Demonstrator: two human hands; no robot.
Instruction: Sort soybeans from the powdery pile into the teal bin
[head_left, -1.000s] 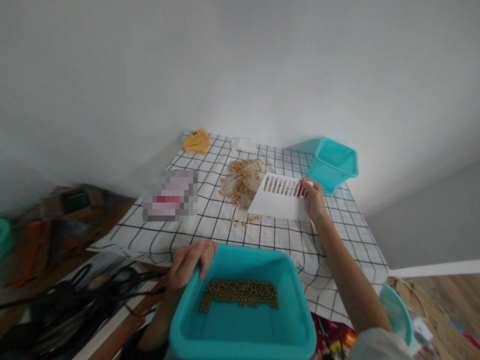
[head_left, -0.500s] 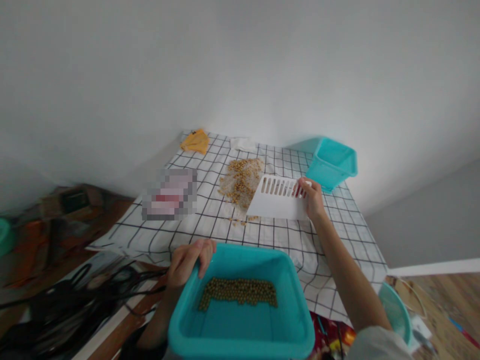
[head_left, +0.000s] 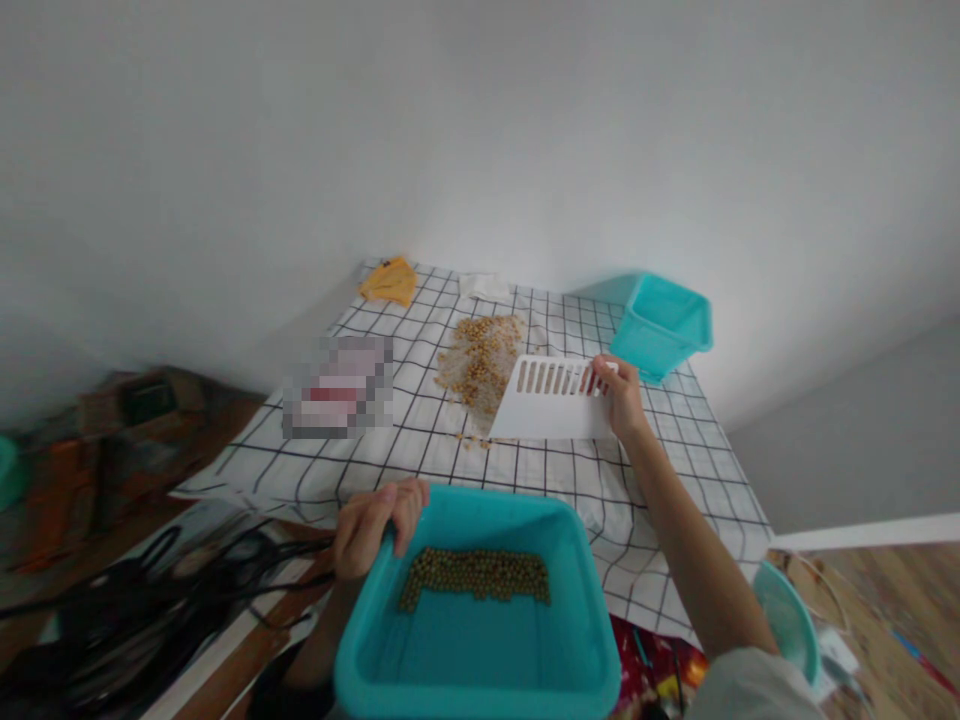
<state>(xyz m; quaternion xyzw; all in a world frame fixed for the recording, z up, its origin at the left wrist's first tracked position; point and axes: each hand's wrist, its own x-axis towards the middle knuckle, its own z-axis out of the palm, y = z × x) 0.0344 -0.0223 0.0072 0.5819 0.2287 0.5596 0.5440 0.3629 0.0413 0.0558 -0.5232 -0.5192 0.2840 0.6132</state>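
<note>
My left hand [head_left: 379,522] grips the left far corner of a turquoise plastic basin [head_left: 480,706], fingers hooked over its rim. Inside lie many small round greenish-brown beans [head_left: 480,572], gathered along the far side of the floor. My right hand [head_left: 621,396] holds a white slotted plastic board [head_left: 551,418] by its right end, above the checked cloth. Its row of slots faces away from me, and its left end covers part of a pile of yellowish beans [head_left: 480,360] mixed with small pale grains.
A white cloth with black grid lines [head_left: 420,440] covers the table. At its back right stands a turquoise bin [head_left: 660,325]. A yellow cloth [head_left: 391,282] and white tissue [head_left: 484,288] lie along the back. A blurred-out item [head_left: 337,388] is at left. Black cables [head_left: 187,590] hang lower left.
The view has shifted slightly. The basin and its beans sit a little differently in the picture, and the white board is tilted slightly differently. Both hands keep their holds.
</note>
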